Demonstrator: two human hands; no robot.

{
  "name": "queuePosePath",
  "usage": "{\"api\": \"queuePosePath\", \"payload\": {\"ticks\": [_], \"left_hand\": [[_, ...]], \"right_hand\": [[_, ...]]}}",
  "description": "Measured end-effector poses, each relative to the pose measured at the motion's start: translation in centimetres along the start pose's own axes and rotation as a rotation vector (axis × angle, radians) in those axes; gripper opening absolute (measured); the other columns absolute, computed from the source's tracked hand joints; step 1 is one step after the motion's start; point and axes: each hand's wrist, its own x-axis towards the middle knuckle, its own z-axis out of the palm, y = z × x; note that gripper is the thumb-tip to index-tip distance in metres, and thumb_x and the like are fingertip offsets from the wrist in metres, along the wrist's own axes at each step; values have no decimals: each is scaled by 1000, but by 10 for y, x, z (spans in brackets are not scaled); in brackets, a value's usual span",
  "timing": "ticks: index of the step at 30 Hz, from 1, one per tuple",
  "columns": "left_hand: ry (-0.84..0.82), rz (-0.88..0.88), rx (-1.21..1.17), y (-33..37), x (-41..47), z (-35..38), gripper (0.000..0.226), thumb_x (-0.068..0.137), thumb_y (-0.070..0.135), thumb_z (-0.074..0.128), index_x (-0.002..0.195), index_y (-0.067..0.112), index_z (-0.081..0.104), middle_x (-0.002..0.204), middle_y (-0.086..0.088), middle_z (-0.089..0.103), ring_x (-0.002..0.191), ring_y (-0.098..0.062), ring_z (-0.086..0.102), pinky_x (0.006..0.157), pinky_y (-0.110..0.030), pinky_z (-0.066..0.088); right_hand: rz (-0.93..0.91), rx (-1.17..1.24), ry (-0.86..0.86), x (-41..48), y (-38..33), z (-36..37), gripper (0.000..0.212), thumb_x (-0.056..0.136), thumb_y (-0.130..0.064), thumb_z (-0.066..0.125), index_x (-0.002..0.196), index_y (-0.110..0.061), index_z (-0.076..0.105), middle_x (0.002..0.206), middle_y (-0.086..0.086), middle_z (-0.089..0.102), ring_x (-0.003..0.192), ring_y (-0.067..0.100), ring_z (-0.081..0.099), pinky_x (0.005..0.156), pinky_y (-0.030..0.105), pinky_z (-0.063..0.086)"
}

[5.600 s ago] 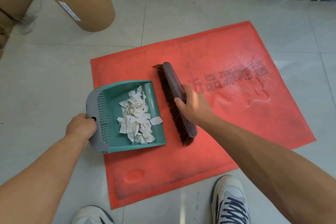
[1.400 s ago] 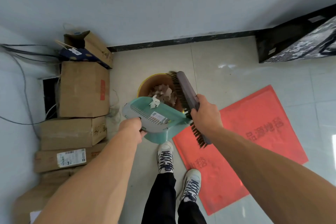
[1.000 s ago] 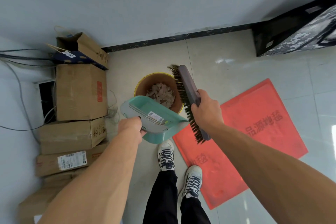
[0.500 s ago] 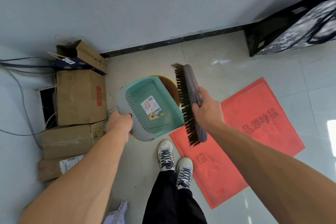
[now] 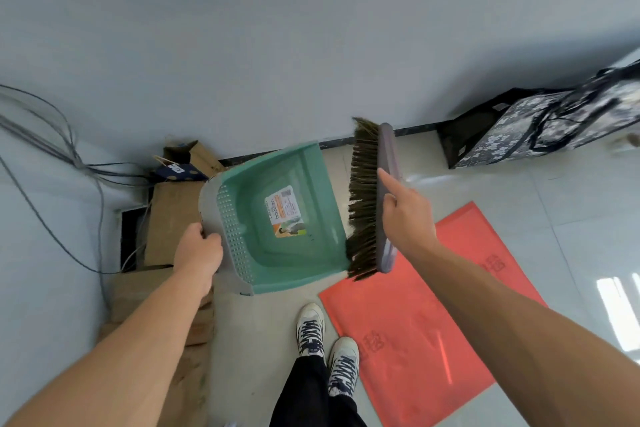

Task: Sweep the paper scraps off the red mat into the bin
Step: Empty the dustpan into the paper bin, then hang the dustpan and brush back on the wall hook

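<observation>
Head view, left to right. Grey cables (image 5: 52,135) hang on the wall above stacked cardboard boxes (image 5: 166,218). The left hand (image 5: 199,253) grips the grey rear edge of the green dustpan (image 5: 304,191), with the fingers curled round the rim beside the studded strip. Compared with half a second earlier the pan is lifted higher and tipped further up, so its inside faces the camera and shows a printed label (image 5: 284,211). The bin, whose rim showed behind the pan in that earlier frame, is now hidden by it. The paper scraps, last seen lying in the bin a second ago, are likewise out of sight. Below the pan, two white shoes (image 5: 311,329) stand on the tiled floor. The brush (image 5: 372,198) is held nearly upright just right of the pan, with its bristles pointing left and their lower end just beside the pan's right lip. It sits higher in the frame than before. The right hand (image 5: 408,215) is closed round the brush's grey back, with the forefinger laid straight along it and the other fingers wrapped round. The red mat (image 5: 433,322) lies flat on the floor at lower right, its near edge beside the right-hand shoe, and only faint printed characters show on its surface. A patterned bag (image 5: 554,125) stands against the wall at far right, in the same spot as before.
</observation>
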Motion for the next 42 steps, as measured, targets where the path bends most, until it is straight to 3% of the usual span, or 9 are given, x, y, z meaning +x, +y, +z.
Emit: {"api": "queuePosePath", "payload": {"ticks": [4, 11, 16, 21, 24, 28, 31, 36, 42], "left_hand": [[-62, 128, 23, 35, -27, -44, 24, 95, 9, 44, 115, 13, 57, 111, -10, 61, 100, -31, 56, 90, -49, 49], [-111, 562, 471, 154, -83, -132, 44, 91, 3, 47, 132, 15, 58, 133, -11, 60, 118, -32, 55, 96, -37, 42], [-150, 788, 731, 247, -153, -188, 47, 92, 7, 46, 136, 23, 54, 140, -4, 56, 125, -26, 50, 100, -34, 37], [-124, 930, 828, 307, -236, -238, 46, 93, 9, 45, 135, 25, 55, 138, 3, 56, 123, -19, 49, 103, -33, 36], [-88, 972, 834, 324, -274, -263, 46, 92, 7, 45, 132, 25, 58, 135, 4, 58, 119, -18, 51, 105, -37, 38], [-12, 1022, 777, 335, -299, -281, 41, 95, 11, 45, 132, 24, 59, 136, 3, 58, 118, -16, 51, 102, -32, 37], [84, 1079, 590, 341, -305, -288, 34, 98, 18, 47, 128, 24, 61, 135, 2, 59, 119, -18, 52, 100, -32, 37], [181, 1147, 360, 357, -302, -301, 32, 99, 32, 50, 128, 25, 59, 131, 2, 61, 109, -15, 51, 91, -32, 36], [165, 1135, 130, 393, -276, -325, 50, 94, 39, 55, 142, 33, 42, 139, -3, 54, 118, -27, 54, 101, -44, 44]], "right_hand": [[-74, -11, 65, -19, -32, -56, 38, 95, -15, 43, 120, -26, 68, 111, 6, 68, 103, 24, 59, 88, 29, 42], [-265, -95, 132, -44, -118, -148, 20, 90, -35, 55, 99, -28, 72, 96, 7, 61, 88, 22, 55, 75, 29, 39], [-431, -171, 95, -74, -195, -199, 41, 78, -67, 60, 94, -30, 68, 92, -2, 57, 87, 16, 54, 73, 31, 43], [-545, -233, 22, -109, -254, -233, 52, 66, -76, 60, 82, -27, 66, 79, -3, 61, 74, 11, 58, 60, 30, 47], [-570, -216, -6, -130, -275, -248, 42, 71, -63, 63, 81, -22, 67, 75, -2, 66, 70, 15, 65, 64, 35, 58], [-569, -188, 85, -146, -293, -268, 26, 82, -39, 57, 76, -15, 63, 71, 1, 63, 66, 20, 61, 59, 34, 53], [-555, -147, 180, -149, -306, -285, 24, 85, -36, 54, 72, -17, 62, 70, 0, 61, 61, 17, 57, 52, 27, 45], [-536, -138, 315, -142, -331, -313, 23, 86, -36, 51, 71, -20, 59, 73, 0, 62, 66, 18, 61, 53, 26, 44], [-491, -99, 438, -117, -373, -346, 23, 89, -35, 50, 70, -22, 55, 74, 1, 61, 65, 15, 57, 52, 25, 39]]}}
